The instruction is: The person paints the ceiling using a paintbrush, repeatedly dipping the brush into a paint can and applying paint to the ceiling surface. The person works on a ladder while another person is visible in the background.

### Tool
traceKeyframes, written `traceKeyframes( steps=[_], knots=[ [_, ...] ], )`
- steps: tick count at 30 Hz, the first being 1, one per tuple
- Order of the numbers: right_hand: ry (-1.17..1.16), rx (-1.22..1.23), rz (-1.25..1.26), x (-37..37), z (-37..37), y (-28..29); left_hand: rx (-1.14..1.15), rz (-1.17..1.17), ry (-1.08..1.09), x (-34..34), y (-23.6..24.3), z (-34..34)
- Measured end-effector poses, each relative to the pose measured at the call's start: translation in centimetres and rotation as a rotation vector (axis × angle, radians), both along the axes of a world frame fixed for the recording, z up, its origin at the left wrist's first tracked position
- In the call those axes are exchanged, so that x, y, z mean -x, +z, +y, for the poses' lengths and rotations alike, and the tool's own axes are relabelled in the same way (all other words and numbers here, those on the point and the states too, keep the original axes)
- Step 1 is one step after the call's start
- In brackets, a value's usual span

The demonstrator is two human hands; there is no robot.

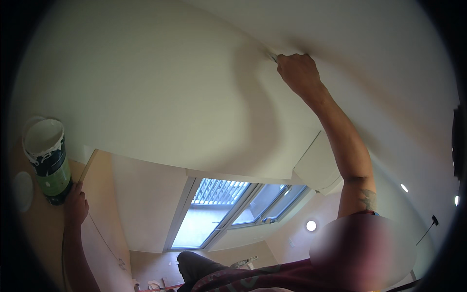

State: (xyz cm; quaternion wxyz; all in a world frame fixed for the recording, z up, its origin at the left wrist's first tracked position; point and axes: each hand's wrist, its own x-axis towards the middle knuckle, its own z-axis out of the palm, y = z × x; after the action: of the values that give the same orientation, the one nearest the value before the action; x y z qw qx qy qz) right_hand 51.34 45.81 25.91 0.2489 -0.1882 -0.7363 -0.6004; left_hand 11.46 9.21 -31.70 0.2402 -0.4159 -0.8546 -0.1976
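My right hand (299,73) reaches high with its fingers closed around a small paintbrush (274,58), mostly hidden in the grip. The tip meets the line where the pale wall (160,82) joins the ceiling (355,44). At the far left, my left hand (77,204) has its fingers curled by the lower side of a paint bucket (54,170). A panel edge runs to the same spot, so what these fingers grip is unclear. The bucket is open, dark with a green band, and streaked with white paint around its rim.
A white round disc (23,191) shows beside the bucket. Below the wall's lower edge is a framed window (214,209). A round lamp (311,225) glows farther right. A dark-trousered leg (199,270) and a maroon shirt (287,277) show at the bottom.
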Motion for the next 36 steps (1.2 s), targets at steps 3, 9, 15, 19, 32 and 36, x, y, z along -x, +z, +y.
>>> traceKeyframes(
  steps=[3,9,15,19,32,36],
  knots=[
    [0.017,-0.015,0.003,-0.4,0.6,-0.1,0.001,0.014,0.003,0.0,-0.1,0.0],
    [-0.023,0.004,0.024,-1.3,1.2,-0.2,0.012,-0.013,0.003,-0.1,0.2,0.0],
    [-0.037,0.008,0.032,-2.3,1.7,-0.3,0.033,-0.001,0.003,-0.4,0.7,-0.1],
    [-0.042,-0.001,0.028,-2.9,2.6,-0.3,0.046,-0.015,0.010,-0.4,0.6,-0.1],
    [-0.036,0.014,0.050,-4.3,3.9,-0.5,0.053,-0.024,0.018,-0.6,0.8,-0.1],
    [-0.080,0.029,0.045,-4.5,3.7,-0.6,0.048,-0.015,0.013,-0.5,0.8,-0.3]
  ],
)
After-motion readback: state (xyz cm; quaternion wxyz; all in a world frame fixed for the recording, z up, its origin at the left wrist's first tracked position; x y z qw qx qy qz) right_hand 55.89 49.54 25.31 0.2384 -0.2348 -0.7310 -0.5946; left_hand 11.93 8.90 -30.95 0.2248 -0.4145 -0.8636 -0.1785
